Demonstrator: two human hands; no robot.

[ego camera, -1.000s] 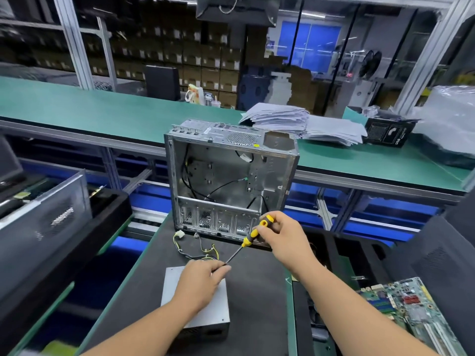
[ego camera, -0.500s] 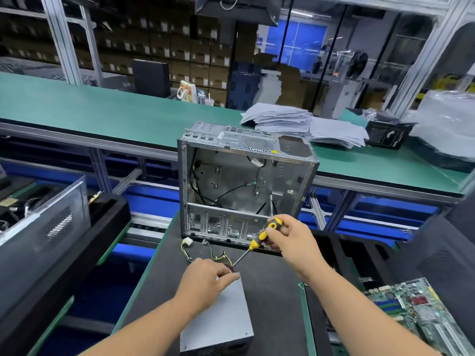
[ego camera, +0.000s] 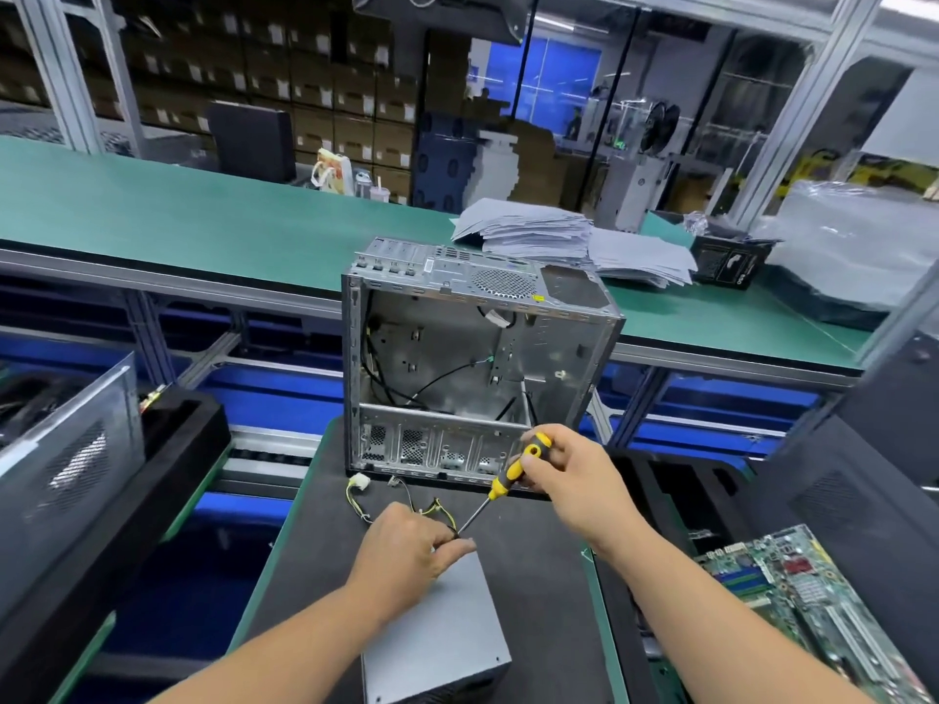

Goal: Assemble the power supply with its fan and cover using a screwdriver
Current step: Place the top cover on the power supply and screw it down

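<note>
A grey metal power supply (ego camera: pixel 437 637) lies on the dark mat, its cover side up. Yellow and black wires with a white plug (ego camera: pixel 362 484) trail from its far end. My left hand (ego camera: pixel 406 556) rests on the far edge of the box, thumb and finger pinched at the screwdriver's tip; whatever they pinch is hidden. My right hand (ego camera: pixel 574 480) grips the yellow-and-black screwdriver (ego camera: pixel 508 482), whose shaft slants down-left to the box's far corner. No fan is in sight.
An open, bare computer case (ego camera: pixel 472 368) stands just beyond the hands. A green motherboard (ego camera: pixel 813 597) lies at the right. Another case (ego camera: pixel 66 449) in a black foam tray sits at the left. A paper stack (ego camera: pixel 569 241) lies on the far green bench.
The view has shifted, so the power supply and case sit further right in frame. Both hands stay at the box's far corner, screwdriver tip still between the left fingers.
</note>
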